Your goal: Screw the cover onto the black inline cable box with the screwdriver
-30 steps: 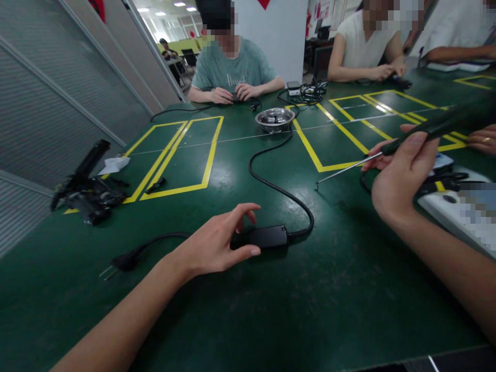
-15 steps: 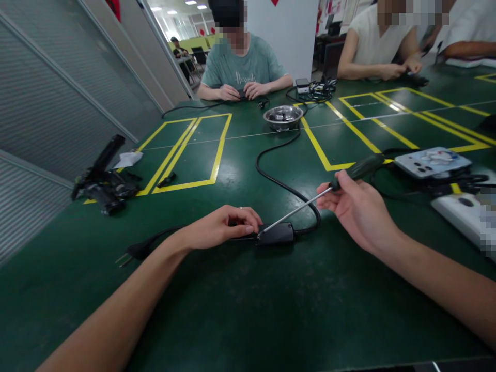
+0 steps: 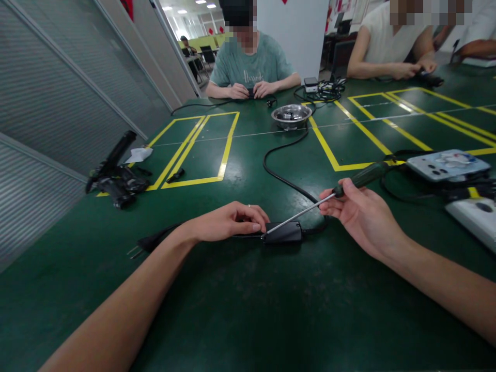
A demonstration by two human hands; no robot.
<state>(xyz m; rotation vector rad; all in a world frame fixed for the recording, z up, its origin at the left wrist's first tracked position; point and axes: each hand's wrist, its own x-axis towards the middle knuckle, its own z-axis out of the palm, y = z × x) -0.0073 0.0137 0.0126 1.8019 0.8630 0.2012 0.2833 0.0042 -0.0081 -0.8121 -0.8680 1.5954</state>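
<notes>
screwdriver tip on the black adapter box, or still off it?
Touching. Head view: the screwdriver tip meets the left end of the black adapter box, no gap visible; the left hand steadies that end.

Dark green table top (image 3: 240, 310) w/ yellow tape rectangles (image 3: 201, 150); black plastic adapter box (image 3: 282, 232); silver-shaft screwdriver w/ dark green grip (image 3: 337, 194); shiny steel bowl (image 3: 291, 115).
</notes>
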